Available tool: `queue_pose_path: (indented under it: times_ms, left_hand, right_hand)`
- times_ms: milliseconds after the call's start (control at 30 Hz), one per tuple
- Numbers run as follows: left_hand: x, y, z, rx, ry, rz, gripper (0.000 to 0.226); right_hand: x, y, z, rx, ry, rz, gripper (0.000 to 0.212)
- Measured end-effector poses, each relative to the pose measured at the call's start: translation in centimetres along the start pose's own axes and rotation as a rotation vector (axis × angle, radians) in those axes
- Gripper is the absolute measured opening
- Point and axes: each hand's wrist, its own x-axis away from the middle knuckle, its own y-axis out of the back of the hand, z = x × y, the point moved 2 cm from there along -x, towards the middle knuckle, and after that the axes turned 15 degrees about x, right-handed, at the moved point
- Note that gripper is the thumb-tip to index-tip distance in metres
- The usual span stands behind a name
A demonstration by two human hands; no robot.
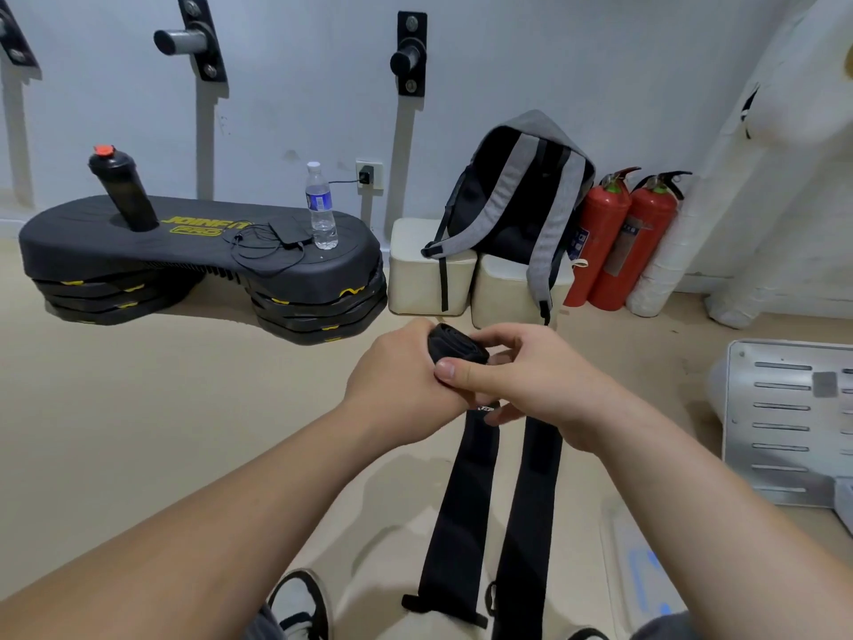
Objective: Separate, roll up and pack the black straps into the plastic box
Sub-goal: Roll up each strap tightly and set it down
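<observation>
We hold a small black roll [454, 346] of strap up in the air, over the floor [184, 408]. Our left hand [401, 376] is curled round it from the left. Our right hand [540, 381] pinches it from the right, with the thumb pressed flat on the near edge. So both hands are closed tight on the roll.

Two long black pieces hang down from under our hands. The left band [461, 501] ends low down, near our legs. The right band [531, 524] runs out of the bottom of the picture. They hang side by side with a gap between them. We cannot tell if both go into the roll or only one.

We think we are in the middle of rolling. To do it well, one hand should pinch the roll so it cannot pop open. The other hand should turn it a little at a time. The edges should line up, so the roll stays flat on its sides and does not turn into a cone. A small pull on the hanging part will make each turn snug. If the two bands are stuck together, we should pull them apart first, or they may twist into one fat lump.

Low on the right, a clear plastic thing [641, 570] lies on the floor. It may be the box, but it is too blurry to be sure.
</observation>
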Motion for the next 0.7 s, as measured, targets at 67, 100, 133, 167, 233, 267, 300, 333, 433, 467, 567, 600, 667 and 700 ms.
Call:
queue_pose_path:
  times_ms: [67, 100, 133, 167, 233, 267, 300, 333, 433, 467, 567, 600, 667, 700]
  left_hand:
    - [0.6, -0.1, -0.5, -0.039, -0.017, -0.01, 0.057]
    - [1.0, -0.1, -0.7, -0.051, -0.025, -0.013, 0.062]
    - [1.2, 0.0, -0.8, -0.053, -0.028, -0.01, 0.065]
    - [1.5, 0.1, -0.8, -0.035, -0.028, -0.001, 0.065]
    - [2.0, 0.3, -0.6, 0.045, -0.03, 0.017, 0.061]
    - [2.2, 0.5, -0.5, 0.095, -0.027, 0.025, 0.061]
    - [2.4, 0.8, -0.4, 0.149, -0.018, 0.034, 0.063]
    - [2.6, 1.1, -0.2, 0.2, -0.006, 0.042, 0.066]
    - [2.9, 2.7, 0.3, 0.323, 0.013, 0.074, 0.073]
    - [3.1, 3.2, 0.5, 0.376, 0.025, 0.083, 0.075]
    - [3.5, 5.0, 1.5, 0.495, 0.074, 0.103, 0.069]
    - [3.6, 5.5, 2.0, 0.519, 0.086, 0.11, 0.064]
    - [3.9, 6.4, 3.1, 0.568, 0.114, 0.098, 0.053]
    - [4.1, 6.8, 3.6, 0.597, 0.125, 0.085, 0.05]
  right_hand:
    - [0.6, -0.1, 0.3, -0.026, -0.011, 0.019, 0.047]
    - [0.8, -0.1, 0.5, -0.033, -0.017, 0.012, 0.048]
    - [0.9, -0.1, 0.6, -0.041, -0.025, 0.007, 0.05]
    - [1.0, -0.1, 0.7, -0.051, -0.032, 0.009, 0.051]
    - [1.1, -0.4, 0.8, -0.077, -0.045, 0.021, 0.052]
    - [1.2, -0.5, 0.8, -0.089, -0.051, 0.019, 0.05]
    - [1.2, -0.7, 1.0, -0.108, -0.058, 0.013, 0.046]
    - [1.1, -0.8, 1.1, -0.138, -0.068, 0.007, 0.041]
    - [0.8, -1.5, 1.6, -0.275, -0.117, 0.024, 0.029]
    - [0.6, -1.7, 1.7, -0.325, -0.134, 0.044, 0.028]
    - [0.1, -2.8, 1.5, -0.454, -0.206, 0.112, 0.034]
    - [-0.1, -3.2, 1.7, -0.487, -0.225, 0.133, 0.036]
    - [-0.3, -4.3, 2.0, -0.541, -0.243, 0.16, 0.037]
    - [-0.4, -5.0, 2.2, -0.563, -0.245, 0.17, 0.039]
